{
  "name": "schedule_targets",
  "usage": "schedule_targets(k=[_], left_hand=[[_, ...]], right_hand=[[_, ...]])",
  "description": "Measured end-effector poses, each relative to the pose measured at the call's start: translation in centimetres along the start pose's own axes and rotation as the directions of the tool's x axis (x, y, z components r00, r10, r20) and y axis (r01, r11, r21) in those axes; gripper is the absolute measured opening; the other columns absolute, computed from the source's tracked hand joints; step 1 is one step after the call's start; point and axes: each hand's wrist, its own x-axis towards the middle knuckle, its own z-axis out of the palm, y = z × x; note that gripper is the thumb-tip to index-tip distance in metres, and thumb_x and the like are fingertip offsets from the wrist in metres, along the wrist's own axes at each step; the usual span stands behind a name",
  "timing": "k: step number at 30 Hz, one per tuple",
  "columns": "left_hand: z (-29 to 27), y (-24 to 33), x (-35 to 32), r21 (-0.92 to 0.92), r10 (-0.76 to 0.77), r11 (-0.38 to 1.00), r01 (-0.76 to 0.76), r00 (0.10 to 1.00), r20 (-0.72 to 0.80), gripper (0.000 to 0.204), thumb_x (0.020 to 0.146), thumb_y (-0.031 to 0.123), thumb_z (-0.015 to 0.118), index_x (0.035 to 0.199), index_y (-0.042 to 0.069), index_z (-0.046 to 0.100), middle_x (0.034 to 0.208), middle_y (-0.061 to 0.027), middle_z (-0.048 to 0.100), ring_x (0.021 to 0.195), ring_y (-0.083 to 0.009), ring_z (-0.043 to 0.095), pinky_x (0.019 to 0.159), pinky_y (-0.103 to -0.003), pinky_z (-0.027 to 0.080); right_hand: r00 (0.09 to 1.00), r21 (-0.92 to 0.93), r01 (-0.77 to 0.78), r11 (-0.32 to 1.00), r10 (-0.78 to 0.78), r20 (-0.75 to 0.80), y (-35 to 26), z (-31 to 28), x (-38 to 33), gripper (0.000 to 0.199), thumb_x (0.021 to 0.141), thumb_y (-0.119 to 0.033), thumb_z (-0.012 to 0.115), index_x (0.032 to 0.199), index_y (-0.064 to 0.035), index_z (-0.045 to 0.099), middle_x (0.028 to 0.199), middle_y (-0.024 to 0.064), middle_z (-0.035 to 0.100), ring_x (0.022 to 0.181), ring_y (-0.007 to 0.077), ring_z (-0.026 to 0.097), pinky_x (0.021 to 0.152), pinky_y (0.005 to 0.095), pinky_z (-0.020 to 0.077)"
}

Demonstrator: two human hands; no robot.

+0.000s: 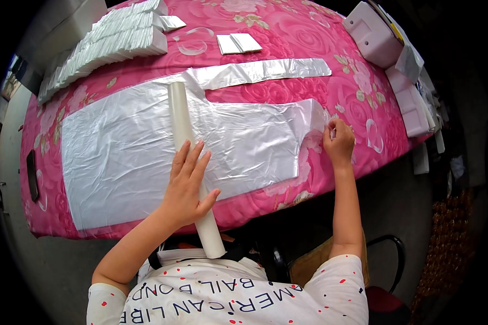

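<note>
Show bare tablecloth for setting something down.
Bare tablecloth lies right of the small white stack, toward the pale foam boxes, and between those boxes and your right hand. Crowded: upper left (long white stacks); centre (silvery plastic, tube, left hand).

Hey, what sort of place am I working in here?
Possibly a small packing workshop: rows of flat white packets share a cloth-covered table with a silvery plastic sheet.

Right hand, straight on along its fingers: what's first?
Most likely the end of the silvery sheet, right at the fingertips of the right hand; how high it lifts there is unclear.
</note>
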Motion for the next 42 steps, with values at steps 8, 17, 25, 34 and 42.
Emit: schedule_targets(k=[8, 17, 25, 34, 42], left_hand=[[-0.1, 0.2, 0.0, -0.001, -0.02, 1.0, 0.02, 1.0, 0.0, 0.069, 0.072, 0.022, 0.06, 0.133, 0.001, 0.036, 0.143, -0.018, 0.027, 0.136, -0.0393, 0.013, 0.11, -0.048, 0.013], [0.6, 4.2, 4.4, -0.721, -0.156, 0.669, 0.179, 0.983, 0.099, 0.053, 0.081, 0.015, 0.063, 0.127, -0.002, 0.042, 0.127, -0.0204, 0.046, 0.117, -0.0304, 0.047, 0.095, -0.037, 0.04], [3.0, 4.1, 8.9, -0.911, -0.413, -0.019, 0.411, 0.827, 0.382, 0.03, 0.087, 0.016, 0.061, 0.111, 0.0, 0.053, 0.097, -0.0085, 0.062, 0.083, -0.0129, 0.06, 0.075, -0.027, 0.05], [3.6, 3.3, 8.8, -0.905, -0.415, 0.049, 0.423, 0.833, 0.367, 0.019, 0.087, 0.014, 0.06, 0.101, 0.001, 0.057, 0.089, -0.0047, 0.063, 0.077, -0.0105, 0.059, 0.071, -0.026, 0.05], [3.4, 2.3, 9.0, -0.868, -0.476, 0.085, 0.488, 0.786, 0.395, 0.021, 0.087, 0.015, 0.059, 0.103, 0.001, 0.058, 0.091, -0.0048, 0.062, 0.078, -0.0101, 0.058, 0.073, -0.024, 0.048]], right_hand=[[0.931, -0.076, -0.28, 0.957, 0.29, 0.22, -0.3, -0.7, 1.0, 0.019, 0.073, -0.018, 0.069, 0.085, -0.0036, 0.065, 0.076, 0.0124, 0.064, 0.064, 0.0284, 0.06, 0.06, 0.0362, 0.0471], [0.84, 0.474, -0.511, 0.717, 0.299, 0.453, -11.5, -3.5, 1.3, 0.024, 0.073, -0.006, 0.068, 0.095, 0.0017, 0.062, 0.075, 0.0069, 0.061, 0.059, 0.0109, 0.052, 0.055, 0.024, 0.0434], [0.923, 0.642, 0.074, 0.763, -0.297, 0.246, -17.6, -5.8, -0.5, 0.032, 0.072, -0.002, 0.065, 0.104, -0.0031, 0.062, 0.096, 0.0124, 0.061, 0.079, 0.0273, 0.06, 0.067, 0.0338, 0.0496], [0.758, 0.486, -0.58, 0.653, 0.216, 0.615, -11.8, -4.4, 0.5, 0.031, 0.076, -0.01, 0.069, 0.105, -0.0002, 0.063, 0.078, 0.0047, 0.064, 0.068, 0.0138, 0.056, 0.066, 0.0267, 0.0462], [0.512, 0.396, -0.79, 0.468, 0.148, 0.846, -3.6, -5.5, 5.1, 0.018, 0.082, -0.01, 0.062, 0.093, 0.0032, 0.065, 0.079, -0.0001, 0.062, 0.071, 0.0051, 0.053, 0.064, 0.0223, 0.043]])
